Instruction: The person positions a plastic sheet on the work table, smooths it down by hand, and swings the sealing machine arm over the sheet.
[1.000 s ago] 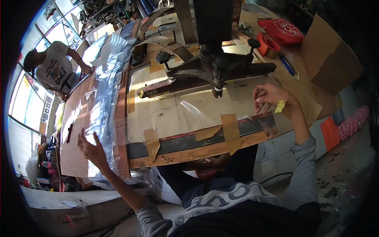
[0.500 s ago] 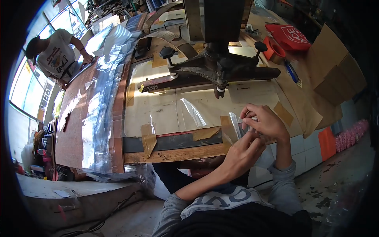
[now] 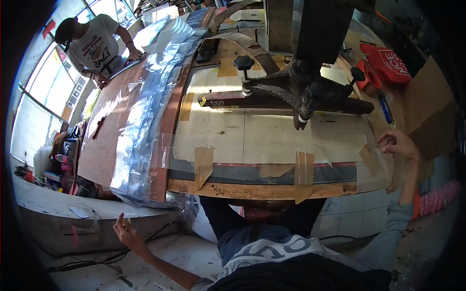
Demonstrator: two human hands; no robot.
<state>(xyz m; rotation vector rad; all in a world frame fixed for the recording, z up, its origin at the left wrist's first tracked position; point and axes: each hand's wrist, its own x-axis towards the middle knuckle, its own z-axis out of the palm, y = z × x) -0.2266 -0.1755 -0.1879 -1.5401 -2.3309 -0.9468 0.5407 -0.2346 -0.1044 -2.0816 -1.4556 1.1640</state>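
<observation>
Left hand (image 3: 130, 234) left of press (image 3: 318, 36), right hand (image 3: 400, 144) right; fingers half-curled, hold unclear. Right-hand drag could lift tape (image 3: 370, 160).

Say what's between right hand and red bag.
Head view: a blue tool lies between right hand and red bag; an orange roll sits beside the bag.
</observation>
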